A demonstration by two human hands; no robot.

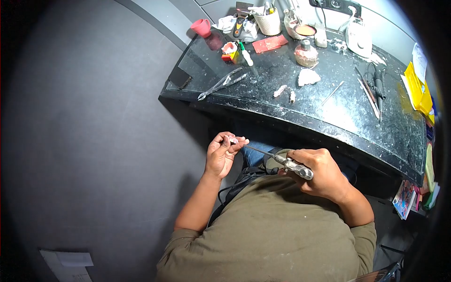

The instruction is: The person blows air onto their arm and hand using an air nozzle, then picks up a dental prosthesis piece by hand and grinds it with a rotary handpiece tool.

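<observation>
Pinched between the fingertips of my left hand (222, 152) is a small pink and whitish piece (233, 140), perhaps a denture part; its shape is partly covered by the fingers. My right hand (322, 174) grips a metal air blow gun (293, 165), whose grip is hidden in the palm. From its front, a long thin nozzle (259, 150) points left, with its tip close to the fingers of my left hand. Both hands are in front of my body, below the bench edge.
On the black bench (206, 70) lie pliers (221, 84), a white plaster piece (308, 77), small fragments (280, 91), a red wax sheet (270, 43) and a thin metal tool (332, 92). Farther back stand a glass burner (306, 54) and a tool basket (268, 22). Corded handpieces (379, 89) are at right.
</observation>
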